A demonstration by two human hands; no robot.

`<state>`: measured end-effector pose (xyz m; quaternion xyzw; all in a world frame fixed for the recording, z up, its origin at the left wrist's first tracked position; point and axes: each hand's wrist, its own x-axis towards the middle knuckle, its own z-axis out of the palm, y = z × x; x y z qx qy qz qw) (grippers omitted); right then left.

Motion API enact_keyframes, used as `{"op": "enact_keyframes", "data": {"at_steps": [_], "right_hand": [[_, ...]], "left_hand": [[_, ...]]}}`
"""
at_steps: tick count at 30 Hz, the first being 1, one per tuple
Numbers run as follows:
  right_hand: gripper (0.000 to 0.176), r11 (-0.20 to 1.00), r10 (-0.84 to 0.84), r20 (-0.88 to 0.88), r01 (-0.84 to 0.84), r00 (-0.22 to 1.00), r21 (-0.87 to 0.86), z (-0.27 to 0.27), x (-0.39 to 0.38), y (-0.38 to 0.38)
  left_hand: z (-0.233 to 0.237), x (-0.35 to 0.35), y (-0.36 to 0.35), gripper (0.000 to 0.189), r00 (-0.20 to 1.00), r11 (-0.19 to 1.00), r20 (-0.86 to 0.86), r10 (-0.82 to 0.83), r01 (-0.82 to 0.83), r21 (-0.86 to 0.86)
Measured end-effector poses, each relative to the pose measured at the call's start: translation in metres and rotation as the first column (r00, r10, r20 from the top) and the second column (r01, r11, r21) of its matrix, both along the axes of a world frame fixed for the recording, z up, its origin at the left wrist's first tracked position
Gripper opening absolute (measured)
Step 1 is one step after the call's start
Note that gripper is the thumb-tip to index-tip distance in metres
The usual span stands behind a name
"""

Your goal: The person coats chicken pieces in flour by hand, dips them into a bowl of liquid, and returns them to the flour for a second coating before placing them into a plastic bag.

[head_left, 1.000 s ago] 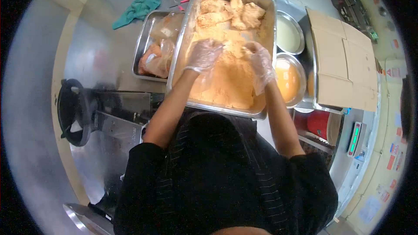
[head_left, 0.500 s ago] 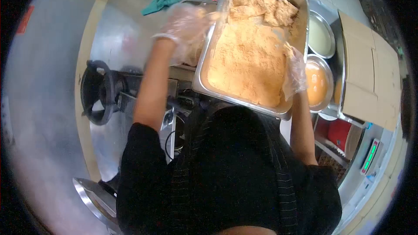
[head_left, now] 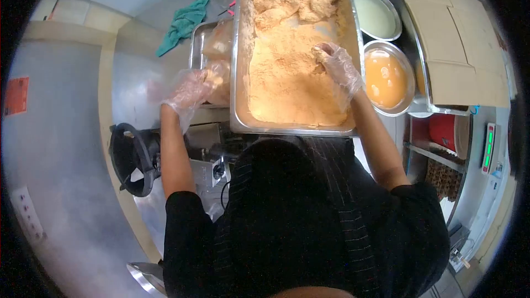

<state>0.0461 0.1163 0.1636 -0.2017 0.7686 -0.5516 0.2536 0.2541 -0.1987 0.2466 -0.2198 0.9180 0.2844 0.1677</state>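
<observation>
A deep steel pan [head_left: 238, 77] holds orange-tan breading flour [head_left: 292, 85], with several coated pieces of meat, probably chicken [head_left: 295, 1], at its far end. My right hand [head_left: 339, 68], in a clear plastic glove, hovers over the flour at the pan's right side. Its fingers are bent but apart, their tips crusted with breading. At the pan's left, my gloved left hand [head_left: 193, 87] reaches over a smaller steel tray [head_left: 194, 49]. The left fingers are drawn together, coated tan; what lies between them is hidden. Pale pieces under clear plastic [head_left: 218, 41] sit in that tray.
Right of the pan stand a bowl of pale liquid [head_left: 376, 15] and a bowl of orange liquid [head_left: 386, 80]. Beyond them lies flattened cardboard [head_left: 441, 38]. A green cloth [head_left: 185, 22] is at the upper left. A black burner ring [head_left: 132, 160] stands near my left forearm.
My left hand has moved from the pan's upper left edge down over the smaller tray. My right hand has shifted from the pan's right wall inward over the flour. The view has turned.
</observation>
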Motion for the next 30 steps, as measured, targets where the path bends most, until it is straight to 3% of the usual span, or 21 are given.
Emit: {"op": "enact_keyframes", "data": {"at_steps": [2,3,4,7,8,10,14,15,16,17,18,19,20,21,22,23,24,25,26,28,30], "right_hand": [[0.025,0.998,0.025,0.009,-0.026,1.0,0.063,0.017,0.005,0.0],[0.021,0.994,-0.002,-0.07,0.01,0.998,0.113,0.021,0.009,0.001],[0.021,0.995,0.027,-0.059,-0.021,0.998,0.102,0.02,0.007,0.001],[0.021,0.988,0.074,0.022,-0.076,0.997,0.138,0.016,0.004,-0.007],[0.021,0.996,0.062,0.056,-0.065,0.997,0.067,0.017,0.007,-0.01],[0.022,0.999,0.054,0.085,-0.054,0.995,-0.007,0.025,0.007,-0.02],[0.027,0.989,0.143,-0.04,-0.144,0.989,-0.034,0.044,0.006,-0.056],[0.03,0.983,0.172,-0.058,-0.175,0.983,-0.052,0.049,0.006,-0.068],[0.03,0.983,0.174,-0.062,-0.178,0.983,-0.053,0.057,0.006,-0.079],[0.032,0.978,0.207,-0.091,-0.208,0.974,0.0,0.074,0.008,-0.09],[0.034,0.97,0.241,-0.118,-0.236,0.963,0.056,0.086,0.01,-0.102],[0.034,0.969,0.245,-0.122,-0.239,0.962,0.057,0.09,0.011,-0.116],[0.036,0.957,0.283,-0.15,-0.29,0.947,-0.028,0.093,0.009,-0.13],[0.038,0.934,0.317,-0.181,-0.34,0.931,-0.109,0.095,0.004,-0.145],[0.038,0.933,0.321,-0.186,-0.344,0.929,-0.104,0.088,-0.008,-0.166],[0.038,0.908,0.369,-0.361,-0.416,0.857,-0.06,0.077,-0.023,-0.191],[0.038,0.877,0.409,-0.519,-0.48,0.751,-0.003,0.081,-0.02,-0.206],[0.038,0.873,0.418,-0.523,-0.488,0.743,0.003,0.085,-0.018,-0.218],[0.036,0.822,0.522,-0.387,-0.57,0.76,-0.01,0.108,-0.006,-0.229],[0.034,0.757,0.628,-0.245,-0.653,0.739,-0.026,0.125,0.016,-0.25],[0.03,0.42,0.891,-0.338,-0.834,0.303,0.358,0.127,0.034,-0.269]], "left_hand": [[-0.026,0.005,-0.022,0.036,0.998,0.996,0.044,0.045,-0.048,0.075],[-0.042,0.01,-0.032,0.032,0.93,0.953,-0.316,-0.186,0.092,-0.289],[-0.05,0.016,-0.04,0.028,0.705,0.762,-0.504,-0.499,0.079,-0.643],[-0.001,0.006,-0.037,0.026,0.771,0.88,-0.527,-0.357,0.089,-0.466],[-0.001,0.007,-0.041,0.026,0.777,0.878,-0.525,-0.348,0.074,-0.472],[-0.001,0.004,-0.049,0.027,0.745,0.972,-0.662,-0.08,-0.088,-0.217],[-0.013,0.008,-0.071,0.024,0.718,0.977,-0.696,0.016,-0.158,-0.14],[-0.018,0.01,-0.075,0.021,0.598,0.783,-0.692,-0.404,-0.165,-0.599],[-0.023,0.012,-0.079,0.018,0.478,0.385,-0.458,-0.75,-0.248,-0.889],[-0.023,0.012,-0.071,0.018,0.478,0.382,-0.458,-0.749,-0.253,-0.889],[-0.026,0.011,-0.055,0.021,0.486,0.857,-0.855,-0.183,-0.347,-0.381],[-0.026,0.011,-0.045,0.026,0.427,0.847,-0.754,0.499,-0.426,0.319],[-0.035,0.013,-0.054,0.026,0.422,0.845,-0.756,0.501,-0.427,0.321],[-0.053,0.015,-0.069,0.033,0.418,0.902,-0.904,0.082,-0.417,-0.11],[-0.07,0.017,-0.079,0.039,0.412,0.749,-0.84,-0.354,-0.412,-0.518],[-0.082,0.019,-0.083,0.039,0.409,0.748,-0.843,-0.349,-0.42,-0.514],[-0.09,0.022,-0.084,0.041,0.39,0.908,-0.921,0.005,-0.388,-0.159],[-0.097,0.026,-0.087,0.043,0.383,0.91,-0.851,0.361,-0.346,0.23],[-0.094,0.031,-0.08,0.043,0.374,0.905,-0.851,0.368,-0.354,0.236],[-0.084,0.041,-0.055,0.042,0.493,0.786,-0.864,-0.104,-0.491,-0.375],[-0.098,0.045,-0.053,0.041,0.482,0.736,-0.866,-0.136,-0.536,-0.414]]}}
